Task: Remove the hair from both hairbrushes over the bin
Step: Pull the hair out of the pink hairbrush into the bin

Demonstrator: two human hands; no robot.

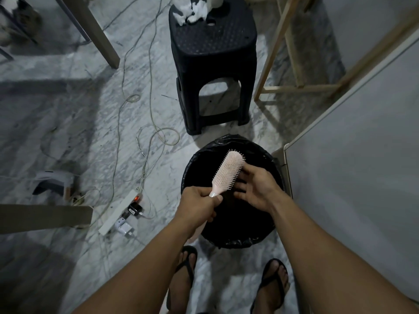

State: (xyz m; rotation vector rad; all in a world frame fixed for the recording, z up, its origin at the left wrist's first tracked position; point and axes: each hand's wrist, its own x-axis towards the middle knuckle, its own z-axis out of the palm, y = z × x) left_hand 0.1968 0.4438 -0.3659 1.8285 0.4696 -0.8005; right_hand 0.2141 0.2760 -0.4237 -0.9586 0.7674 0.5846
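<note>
The left hand (199, 203) grips the handle of a pink hairbrush (227, 173), fingers curled around it. The brush is held over the bin (267, 232), its head pointing toward 1 o'clock and its bristles facing right. The right hand (255, 185) lies against the bristle side of the brush head, at 3 o'clock from it; its fingers are spread and nearly straight, with the fingertips touching the bristles. Whether any hair is held between those fingers cannot be told.

The bin is round and lined with a black bag; it stands on the marble floor (68, 123) directly in front of the person's feet, which wear black flip-flops (187, 266). At 12 o'clock from the bin stands a black plastic stool (213, 64) with white crumpled material on its seat. At 9 o'clock from the bin a white power strip (118, 211) lies on the floor among loose cables. A pale cabinet (353, 168) stands just beside the bin at 3 o'clock.
</note>
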